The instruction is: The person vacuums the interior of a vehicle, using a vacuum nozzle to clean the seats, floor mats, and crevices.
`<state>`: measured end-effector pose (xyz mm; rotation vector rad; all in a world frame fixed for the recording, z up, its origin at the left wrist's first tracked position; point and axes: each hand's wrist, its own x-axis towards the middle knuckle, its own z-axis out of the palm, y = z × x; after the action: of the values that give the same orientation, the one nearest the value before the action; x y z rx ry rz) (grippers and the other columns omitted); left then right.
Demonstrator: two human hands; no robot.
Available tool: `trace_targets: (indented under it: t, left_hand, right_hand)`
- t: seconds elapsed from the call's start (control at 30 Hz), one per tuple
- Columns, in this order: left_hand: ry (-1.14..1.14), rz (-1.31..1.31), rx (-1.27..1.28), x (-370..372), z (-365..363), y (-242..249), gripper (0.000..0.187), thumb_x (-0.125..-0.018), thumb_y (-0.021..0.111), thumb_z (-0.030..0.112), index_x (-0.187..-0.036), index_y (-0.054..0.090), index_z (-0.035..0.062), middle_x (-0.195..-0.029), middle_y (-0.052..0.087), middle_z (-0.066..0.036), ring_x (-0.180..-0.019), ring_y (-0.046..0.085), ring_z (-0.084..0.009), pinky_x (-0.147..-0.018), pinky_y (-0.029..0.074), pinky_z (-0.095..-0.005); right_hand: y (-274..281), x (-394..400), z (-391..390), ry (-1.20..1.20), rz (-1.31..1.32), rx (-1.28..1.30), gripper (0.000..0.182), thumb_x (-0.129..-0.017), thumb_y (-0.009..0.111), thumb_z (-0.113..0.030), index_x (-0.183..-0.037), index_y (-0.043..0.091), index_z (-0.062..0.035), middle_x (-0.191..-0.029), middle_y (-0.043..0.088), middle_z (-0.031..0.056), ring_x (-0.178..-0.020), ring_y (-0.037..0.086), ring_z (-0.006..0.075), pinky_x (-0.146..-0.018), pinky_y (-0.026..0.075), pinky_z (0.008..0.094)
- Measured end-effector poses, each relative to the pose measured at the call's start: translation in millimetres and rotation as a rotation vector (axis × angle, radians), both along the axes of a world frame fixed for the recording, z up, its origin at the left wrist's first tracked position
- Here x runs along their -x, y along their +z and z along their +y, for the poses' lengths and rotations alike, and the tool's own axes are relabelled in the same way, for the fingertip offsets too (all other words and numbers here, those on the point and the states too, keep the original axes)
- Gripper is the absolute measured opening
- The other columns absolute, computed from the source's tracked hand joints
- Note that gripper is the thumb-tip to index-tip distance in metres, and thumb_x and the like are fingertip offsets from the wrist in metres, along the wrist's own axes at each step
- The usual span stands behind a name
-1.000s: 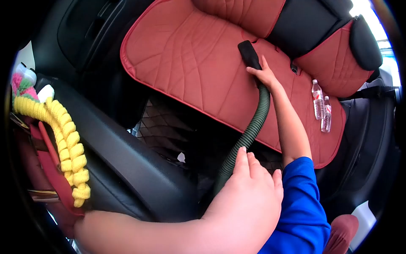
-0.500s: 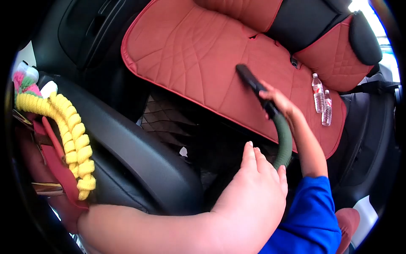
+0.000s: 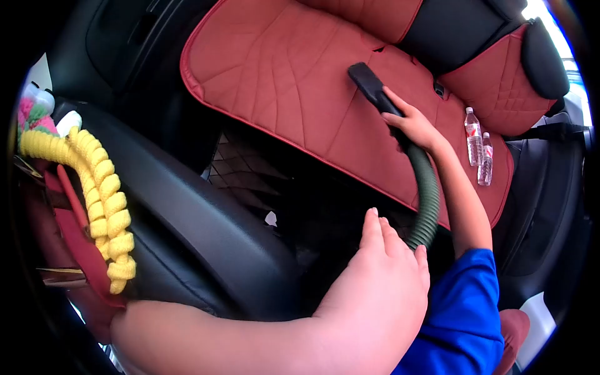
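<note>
Hose [image 3: 427, 206] curved up behind the left hand [image 3: 381, 284], whose fingers stretched nearly straight; whether they gripped anything could not be told. Farther off, the right hand [image 3: 417, 127] closed round the nozzle [image 3: 367, 83] over the red seat [image 3: 275, 78]. Two bottles [image 3: 475, 151] bore unreadable red-and-white labels [image 3: 473, 130].

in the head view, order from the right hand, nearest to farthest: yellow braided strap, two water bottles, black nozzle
1. Black nozzle, gripped in the right hand.
2. Two water bottles, on the red seat, to the hand's right.
3. Yellow braided strap, far left.
</note>
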<state>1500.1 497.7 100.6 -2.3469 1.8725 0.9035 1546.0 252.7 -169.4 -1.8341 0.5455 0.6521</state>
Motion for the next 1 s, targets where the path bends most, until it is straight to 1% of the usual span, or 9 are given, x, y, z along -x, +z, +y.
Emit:
trace_targets:
  t: [0.13,0.4,0.53,0.7,0.77,0.83,0.87,0.9,1.0]
  left_hand:
    - [0.028,-0.033,-0.015,6.3,-4.6,-7.2,0.049,-0.093,0.052,0.019,-0.138,0.051,-0.0003,-0.120,0.063,-0.020,-0.119,0.056,-0.0350,-0.108,0.036,-0.0487]
    - [-0.006,-0.017,-0.047,6.7,-6.2,-4.9,0.050,-0.093,0.052,0.020,-0.138,0.051,-0.0008,-0.120,0.063,-0.021,-0.118,0.057,-0.0356,-0.108,0.036,-0.0491]
    - [0.082,0.069,-0.051,17.2,-10.1,-9.8,0.052,-0.094,0.050,0.021,-0.141,0.046,-0.0022,-0.127,0.060,-0.024,-0.125,0.052,-0.0388,-0.110,0.032,-0.0521]
    - [0.089,0.099,-0.039,16.1,-8.8,-13.3,0.052,-0.094,0.051,0.021,-0.138,0.047,-0.0062,-0.126,0.061,-0.024,-0.125,0.053,-0.0381,-0.110,0.032,-0.0527]
    - [0.079,0.085,-0.045,11.7,-9.4,-9.4,0.051,-0.093,0.051,0.021,-0.137,0.048,-0.0066,-0.124,0.062,-0.024,-0.123,0.054,-0.0381,-0.109,0.033,-0.0525]
    - [0.043,0.073,0.032,9.5,-2.5,-10.3,0.050,-0.093,0.052,0.020,-0.135,0.050,-0.0059,-0.121,0.064,-0.023,-0.121,0.056,-0.0378,-0.108,0.035,-0.0517]
    - [0.037,-0.006,0.068,10.4,-0.5,-11.4,0.049,-0.092,0.052,0.019,-0.134,0.052,-0.0058,-0.116,0.065,-0.023,-0.116,0.059,-0.0365,-0.107,0.037,-0.0505]
    - [0.029,-0.001,0.076,11.3,-2.8,-11.9,0.049,-0.092,0.052,0.019,-0.134,0.052,-0.0058,-0.116,0.065,-0.023,-0.116,0.059,-0.0365,-0.107,0.037,-0.0505]
    - [0.066,0.029,-0.046,14.7,-7.7,-12.6,0.048,-0.092,0.052,0.020,-0.133,0.053,-0.0050,-0.113,0.067,-0.019,-0.111,0.061,-0.0335,-0.106,0.037,-0.0495]
  right_hand:
    - [-62.2,52.8,-57.2,0.032,-0.086,0.066,0.065,-0.089,0.064,-0.017,-0.149,0.042,-0.0296,-0.073,0.053,-0.0001,-0.061,0.052,0.0113,-0.058,0.047,0.0278]
    - [-23.8,277.8,-248.3,-0.393,0.198,0.284,0.065,-0.088,0.065,-0.010,-0.148,0.044,-0.0206,-0.083,0.060,-0.0009,-0.062,0.052,0.0099,-0.057,0.043,0.0248]
    - [9.2,241.9,-174.5,-0.390,0.201,0.186,0.065,-0.090,0.061,-0.010,-0.151,0.040,-0.0205,-0.089,0.060,-0.0007,-0.063,0.053,0.0103,-0.061,0.046,0.0244]
    - [12.7,126.5,-30.0,-0.089,-0.500,0.165,0.063,-0.092,0.062,-0.017,-0.151,0.039,-0.0178,-0.101,0.059,-0.0007,-0.071,0.051,0.0060,-0.063,0.044,0.0216]
    - [7.8,46.9,27.4,-0.051,-0.341,0.114,0.061,-0.091,0.063,-0.022,-0.148,0.043,-0.0271,-0.094,0.065,0.0069,-0.057,0.052,0.0097,-0.056,0.049,0.0272]
    - [-5.8,-33.3,91.7,0.276,-0.466,0.302,0.058,-0.090,0.061,-0.036,-0.145,0.043,-0.0349,-0.104,0.070,0.0171,-0.081,0.070,0.0306,-0.074,0.054,0.0442]
    - [-9.1,-69.6,130.8,0.383,-0.435,0.435,0.055,-0.091,0.057,-0.042,-0.144,0.045,-0.0343,-0.109,0.068,0.0198,-0.096,0.067,0.0361,-0.081,0.052,0.0476]
    - [-17.1,-94.7,167.3,0.383,-0.524,0.506,0.057,-0.090,0.059,-0.039,-0.144,0.044,-0.0359,-0.093,0.069,0.0202,-0.083,0.070,0.0337,-0.074,0.055,0.0452]
    - [-37.5,-137.8,230.7,0.526,-0.352,0.548,0.058,-0.091,0.057,-0.035,-0.147,0.039,-0.0351,-0.109,0.069,0.0155,-0.100,0.068,0.0312,-0.086,0.053,0.0440]
